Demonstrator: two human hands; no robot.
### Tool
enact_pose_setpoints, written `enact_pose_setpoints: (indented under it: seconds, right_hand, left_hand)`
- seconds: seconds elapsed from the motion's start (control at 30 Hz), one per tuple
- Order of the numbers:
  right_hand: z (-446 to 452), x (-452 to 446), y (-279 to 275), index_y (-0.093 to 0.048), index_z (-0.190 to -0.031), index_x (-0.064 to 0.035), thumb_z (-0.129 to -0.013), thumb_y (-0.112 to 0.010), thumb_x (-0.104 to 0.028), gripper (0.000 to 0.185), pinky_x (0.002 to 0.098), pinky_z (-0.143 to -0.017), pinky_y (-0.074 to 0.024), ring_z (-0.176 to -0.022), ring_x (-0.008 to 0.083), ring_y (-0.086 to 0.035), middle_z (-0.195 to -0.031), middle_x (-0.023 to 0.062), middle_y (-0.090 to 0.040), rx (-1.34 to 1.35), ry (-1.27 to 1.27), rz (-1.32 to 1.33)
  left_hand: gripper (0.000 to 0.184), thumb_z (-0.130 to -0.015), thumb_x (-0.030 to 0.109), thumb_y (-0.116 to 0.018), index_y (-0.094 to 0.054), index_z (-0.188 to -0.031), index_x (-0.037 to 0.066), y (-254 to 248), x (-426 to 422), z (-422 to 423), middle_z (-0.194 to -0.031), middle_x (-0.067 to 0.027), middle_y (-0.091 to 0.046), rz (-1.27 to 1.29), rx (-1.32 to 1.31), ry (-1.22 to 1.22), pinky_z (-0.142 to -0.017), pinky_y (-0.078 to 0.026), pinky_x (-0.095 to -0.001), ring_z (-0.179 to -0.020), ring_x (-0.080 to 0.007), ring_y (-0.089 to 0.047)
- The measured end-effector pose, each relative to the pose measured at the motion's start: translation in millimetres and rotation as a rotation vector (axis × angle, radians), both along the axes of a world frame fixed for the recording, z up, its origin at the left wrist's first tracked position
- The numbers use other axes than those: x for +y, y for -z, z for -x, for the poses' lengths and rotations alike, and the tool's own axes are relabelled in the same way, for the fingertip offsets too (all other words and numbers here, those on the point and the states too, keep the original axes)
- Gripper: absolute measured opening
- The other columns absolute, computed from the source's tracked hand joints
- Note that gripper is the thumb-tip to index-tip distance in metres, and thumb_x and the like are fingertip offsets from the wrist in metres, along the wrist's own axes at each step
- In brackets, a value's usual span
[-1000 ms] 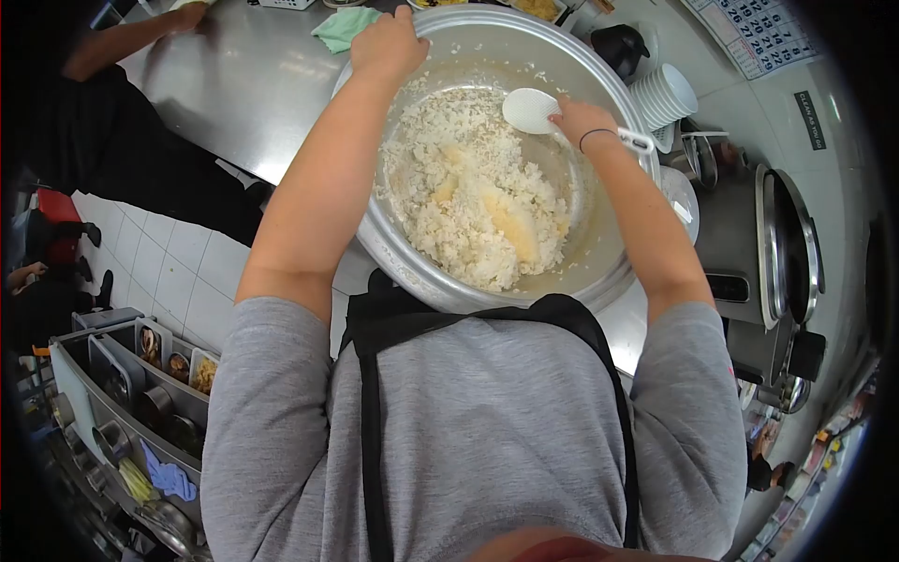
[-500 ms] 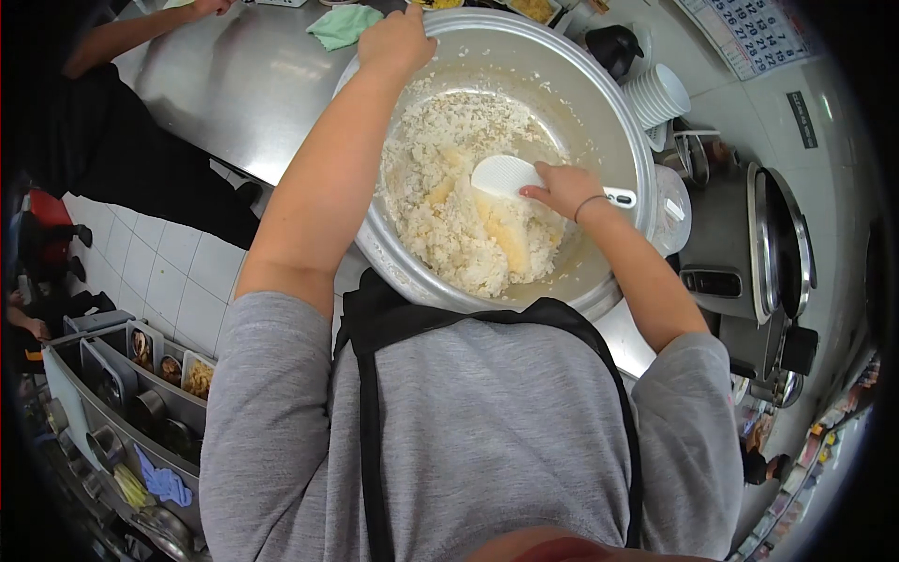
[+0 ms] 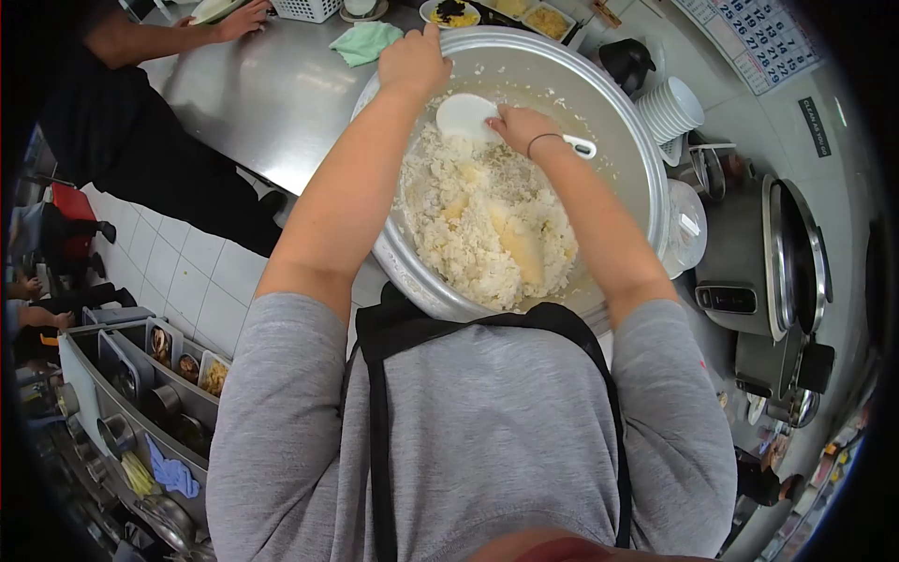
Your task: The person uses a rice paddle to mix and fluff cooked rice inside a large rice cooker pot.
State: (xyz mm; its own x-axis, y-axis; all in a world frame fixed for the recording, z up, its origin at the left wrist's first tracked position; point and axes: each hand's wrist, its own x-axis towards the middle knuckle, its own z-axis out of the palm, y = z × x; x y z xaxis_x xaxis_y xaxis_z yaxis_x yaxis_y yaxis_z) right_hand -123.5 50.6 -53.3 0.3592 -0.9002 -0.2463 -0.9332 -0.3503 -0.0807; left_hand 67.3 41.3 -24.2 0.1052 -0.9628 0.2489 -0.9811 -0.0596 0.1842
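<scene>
A large metal bowl (image 3: 646, 178) stands before me with a mound of white rice (image 3: 468, 234) inside, yellowish patches showing in it. My left hand (image 3: 414, 64) is closed around the bowl's far left rim. With my right hand (image 3: 526, 128) I grip a white rice paddle (image 3: 466, 116), its handle poking out past my wrist. The paddle's blade lies at the far left part of the bowl, against the edge of the rice. Scattered grains stick to the bowl's inner wall.
A green cloth (image 3: 365, 43) and a plate of yellow and black food (image 3: 451, 13) lie beyond the bowl. Stacked white bowls (image 3: 670, 109) and a rice cooker (image 3: 735, 272) stand at right. Another person's hand (image 3: 245, 19) rests at the steel counter (image 3: 253, 112), upper left.
My right hand and the rice paddle have moved away from me and leftward, from the middle of the rice to the bowl's far side. My left hand stays on the rim.
</scene>
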Motion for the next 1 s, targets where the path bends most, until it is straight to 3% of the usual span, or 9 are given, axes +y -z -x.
enact_pose_setpoints:
  seconds: [0.27, 0.37, 0.47, 0.53, 0.6, 0.7, 0.9, 0.93, 1.0]
  right_hand:
    - [12, 47, -49, -0.058, -0.097, -0.0110, -0.088, -0.042, -0.044, 0.038, 0.0425, -0.075, -0.0438, -0.086, 0.0316, -0.058, -0.091, 0.0136, -0.062, 0.142, -0.447, -0.330]
    - [28, 15, -40, -0.059, -0.097, -0.0126, -0.087, -0.043, -0.044, 0.037, 0.0414, -0.076, -0.0441, -0.084, 0.0311, -0.059, -0.090, 0.0138, -0.062, -0.073, -0.220, -0.056]
    - [34, -28, -15, -0.057, -0.095, -0.0117, -0.087, -0.044, -0.042, 0.034, 0.0420, -0.072, -0.0449, -0.082, 0.0333, -0.059, -0.088, 0.0159, -0.062, -0.108, -0.019, 0.197]
    - [3, -35, 5, -0.059, -0.100, -0.0162, -0.086, -0.046, -0.034, 0.026, 0.0399, -0.074, -0.0457, -0.086, 0.0285, -0.060, -0.091, 0.0115, -0.063, -0.220, -0.067, 0.080]
    - [-58, 4, 5, -0.060, -0.099, -0.0163, -0.086, -0.046, -0.028, 0.023, 0.0395, -0.074, -0.0460, -0.088, 0.0286, -0.060, -0.093, 0.0113, -0.063, -0.041, -0.489, 0.180]
    - [-39, 32, -12, -0.062, -0.100, -0.0165, -0.085, -0.046, -0.026, 0.024, 0.0389, -0.078, -0.0451, -0.089, 0.0292, -0.059, -0.096, 0.0114, -0.062, -0.126, -0.689, 0.026]
    - [-15, -32, 17, -0.062, -0.098, -0.0194, -0.085, -0.046, -0.022, 0.021, 0.0372, -0.076, -0.0461, -0.086, 0.0284, -0.059, -0.098, 0.0099, -0.062, -0.404, -0.352, 0.059]
    - [-37, -4, 25, -0.061, -0.094, -0.0192, -0.085, -0.046, -0.022, 0.018, 0.0374, -0.073, -0.0464, -0.080, 0.0289, -0.060, -0.091, 0.0101, -0.063, -0.584, -0.652, 0.146]
    - [-61, 39, -8, -0.060, -0.094, -0.0189, -0.084, -0.048, -0.028, 0.018, 0.0386, -0.071, -0.0456, -0.079, 0.0299, -0.059, -0.085, 0.0095, -0.062, -0.074, -0.993, 0.193]
  left_hand:
    - [0.050, -0.078, 0.043, -0.054, -0.046, -0.116, 0.012, -2, -1, -3, -0.104, -0.0108, -0.059, -0.019, 0.069, 0.004, -0.077, -0.048, -0.0400, -0.094, -0.0276, -0.059]
    - [0.051, -0.080, 0.046, -0.049, -0.046, -0.118, 0.012, -6, -4, -5, -0.108, -0.0109, -0.059, -0.062, 0.151, 0.015, -0.080, -0.046, -0.0408, -0.096, -0.0286, -0.058]
    - [0.052, -0.081, 0.048, -0.046, -0.046, -0.120, 0.013, -11, -3, -6, -0.112, -0.0109, -0.058, -0.095, 0.215, 0.022, -0.082, -0.045, -0.0408, -0.098, -0.0290, -0.057]
    - [0.053, -0.081, 0.049, -0.046, -0.046, -0.120, 0.014, -10, -2, -5, -0.113, -0.0110, -0.057, -0.107, 0.235, 0.018, -0.083, -0.044, -0.0404, -0.099, -0.0290, -0.057]
    - [0.052, -0.081, 0.049, -0.047, -0.047, -0.119, 0.013, -12, -3, -4, -0.111, -0.0110, -0.058, -0.100, 0.164, 0.004, -0.083, -0.044, -0.0397, -0.100, -0.0287, -0.056]
    - [0.053, -0.080, 0.048, -0.048, -0.047, -0.115, 0.008, -9, -1, -7, -0.108, -0.0144, -0.057, -0.065, 0.145, 0.068, -0.081, -0.045, -0.0406, -0.099, -0.0288, -0.056]
    - [0.055, -0.079, 0.050, -0.049, -0.047, -0.117, 0.011, -11, 0, -5, -0.111, -0.0120, -0.057, -0.078, 0.132, 0.018, -0.082, -0.044, -0.0403, -0.099, -0.0289, -0.056]
    - [0.055, -0.079, 0.050, -0.049, -0.047, -0.117, 0.011, -10, -1, -3, -0.111, -0.0120, -0.057, -0.071, 0.124, 0.018, -0.082, -0.044, -0.0403, -0.099, -0.0289, -0.056]
    - [0.054, -0.077, 0.047, -0.053, -0.048, -0.116, 0.010, -9, -1, -5, -0.110, -0.0128, -0.057, -0.045, 0.137, 0.013, -0.082, -0.045, -0.0408, -0.099, -0.0295, -0.056]
